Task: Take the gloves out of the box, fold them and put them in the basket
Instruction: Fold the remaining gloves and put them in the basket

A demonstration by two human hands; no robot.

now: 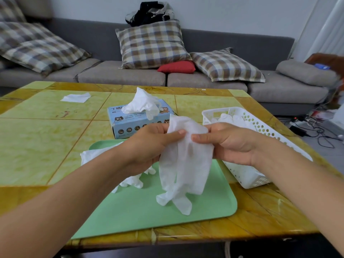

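White tissue point(76, 97) lies flat at the far left of the yellow-green tiled surface point(37, 146). Nearer the middle, a loose glove point(96, 154) sprawls over the left edge of the green tray point(149, 216), partly hidden by the person's forearm. Behind the tray stands the blue box point(128, 123), a crumpled glove point(141, 104) poking up out of its top opening. Above the tray the left hand point(149, 148) and the right hand point(230, 142) hold one white glove point(184, 161) between them, each grip pinching its upper edge with thumb on the near side, while the glove's fingers dangle down to just above the tray. To the right sits the white perforated basket point(260, 127), touching the tray's right side, with pale gloves already inside it.
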